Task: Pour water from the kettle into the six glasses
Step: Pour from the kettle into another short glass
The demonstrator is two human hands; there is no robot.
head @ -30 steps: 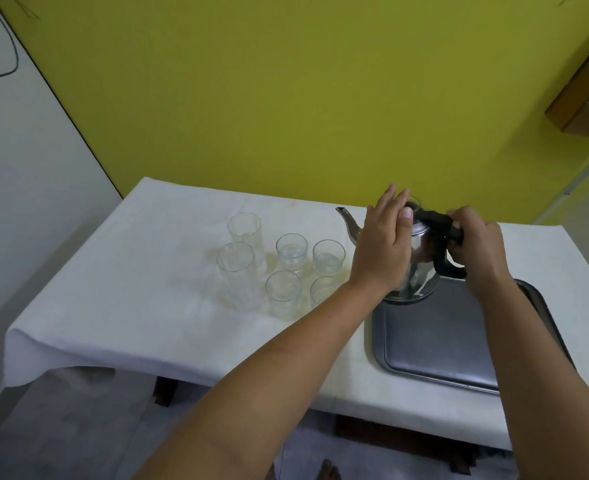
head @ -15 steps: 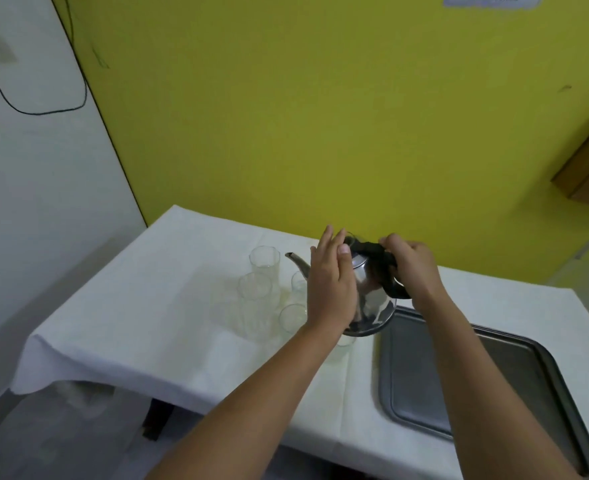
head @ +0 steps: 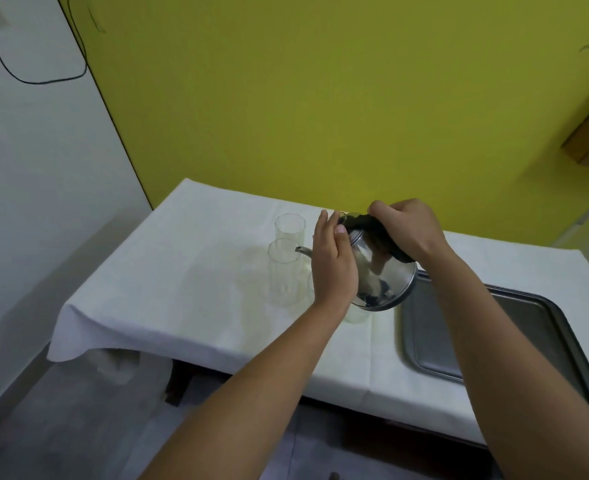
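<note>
Right grip (head: 405, 230) closed around black handle (head: 383, 237) of steel kettle (head: 377, 271), which hangs tilted at its 7 o'clock, spout (head: 303, 251) pointing to 9 o'clock at rim of near tall glass (head: 282, 277). Left grip (head: 334, 268) open, flat against kettle's left side. Far tall glass (head: 289, 227) at 12 o'clock of the near one. Tray (head: 493, 337) at kettle's 4 o'clock on white-draped counter (head: 189, 289).
</note>
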